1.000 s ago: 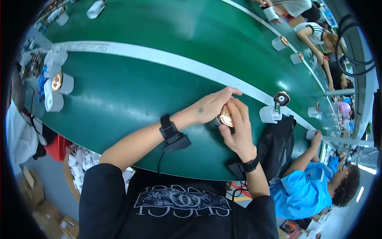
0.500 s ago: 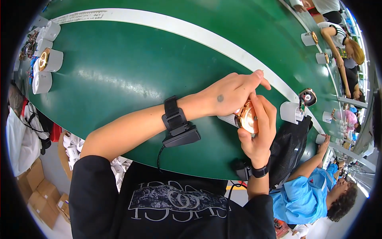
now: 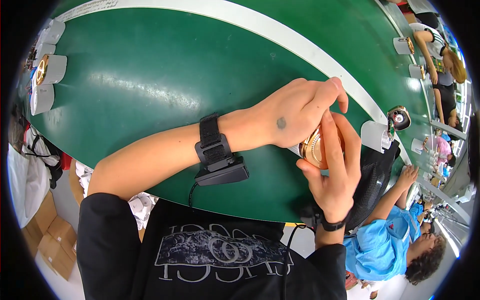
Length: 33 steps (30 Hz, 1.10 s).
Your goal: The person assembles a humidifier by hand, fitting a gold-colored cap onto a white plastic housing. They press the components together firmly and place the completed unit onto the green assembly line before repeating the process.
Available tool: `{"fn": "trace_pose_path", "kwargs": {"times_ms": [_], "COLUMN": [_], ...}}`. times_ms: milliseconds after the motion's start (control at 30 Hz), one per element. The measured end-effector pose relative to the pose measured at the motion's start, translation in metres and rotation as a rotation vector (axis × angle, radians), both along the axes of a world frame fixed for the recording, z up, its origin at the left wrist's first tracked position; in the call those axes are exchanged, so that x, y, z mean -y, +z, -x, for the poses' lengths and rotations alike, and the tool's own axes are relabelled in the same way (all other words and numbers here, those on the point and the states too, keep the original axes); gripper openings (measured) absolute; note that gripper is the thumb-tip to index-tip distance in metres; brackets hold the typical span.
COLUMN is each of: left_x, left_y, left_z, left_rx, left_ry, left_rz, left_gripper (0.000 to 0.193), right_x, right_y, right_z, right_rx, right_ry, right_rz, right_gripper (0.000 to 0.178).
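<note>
Both hands are together over the green table, around a white cylindrical housing with a shiny copper-coloured cap (image 3: 314,151). My left hand (image 3: 297,112) reaches across, back upward, curled round the housing; most of the white body is hidden beneath it. On the cap lie the fingers of my right hand (image 3: 336,172), with the thumb at its near edge, so the cap is gripped from the right. Just right of my hands stands a white housing (image 3: 375,136), and a dark part with a copper rim (image 3: 398,118) tilts at its far side.
Several white housings, one with a gold rim (image 3: 51,70), stand at the table's left end. A white strip (image 3: 280,32) curves across the green table (image 3: 150,65). A black mesh bag (image 3: 372,182) lies right of my right wrist. A co-worker in blue (image 3: 382,247) sits at the right.
My right hand has turned and slid its fingers further over the copper cap. My left hand keeps its hold. The whole view has shifted slightly.
</note>
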<state>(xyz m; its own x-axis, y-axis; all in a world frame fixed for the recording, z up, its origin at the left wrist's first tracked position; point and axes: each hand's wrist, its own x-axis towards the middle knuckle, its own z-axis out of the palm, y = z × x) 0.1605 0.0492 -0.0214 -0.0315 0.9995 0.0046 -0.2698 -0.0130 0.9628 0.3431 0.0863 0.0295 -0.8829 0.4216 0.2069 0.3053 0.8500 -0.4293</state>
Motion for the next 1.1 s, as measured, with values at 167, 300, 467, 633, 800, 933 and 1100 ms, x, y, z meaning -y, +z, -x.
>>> {"fn": "trace_pose_path", "kwargs": {"times_ms": [167,300,467,633,800,933,1100], "left_x": [0.004,0.004,0.004,0.009,0.004,0.004,0.005], "left_y": [-0.003,-0.006,-0.003,-0.003,-0.008,-0.007,-0.006], "left_z": [-0.002,-0.014,-0.010,-0.015,-0.013,-0.014,-0.017], "left_rx": [-0.041,-0.182,-0.214,-0.194,-0.164,-0.113,-0.100], "left_ry": [0.045,0.144,0.252,0.297,0.283,0.248,0.228], "left_rz": [-0.034,-0.114,-0.085,-0.062,-0.123,-0.119,-0.093], "left_gripper": [0.058,0.055,0.050,0.048,0.048,0.048,0.047], "right_x": [-0.007,-0.003,-0.005,0.005,0.003,0.005,0.002], "right_y": [0.014,-0.021,-0.020,-0.023,-0.026,-0.028,-0.035], "right_z": [0.007,0.012,0.018,0.024,0.022,0.023,0.022], "right_rx": [-0.034,-0.412,-0.299,-0.338,-0.394,-0.417,-0.437], "right_ry": [0.063,0.001,-0.066,-0.161,-0.183,-0.184,-0.212], "right_rz": [0.126,0.145,-0.130,-0.050,0.081,0.109,-0.060], "right_gripper": [0.059,0.034,0.028,0.031,0.032,0.032,0.030]}}
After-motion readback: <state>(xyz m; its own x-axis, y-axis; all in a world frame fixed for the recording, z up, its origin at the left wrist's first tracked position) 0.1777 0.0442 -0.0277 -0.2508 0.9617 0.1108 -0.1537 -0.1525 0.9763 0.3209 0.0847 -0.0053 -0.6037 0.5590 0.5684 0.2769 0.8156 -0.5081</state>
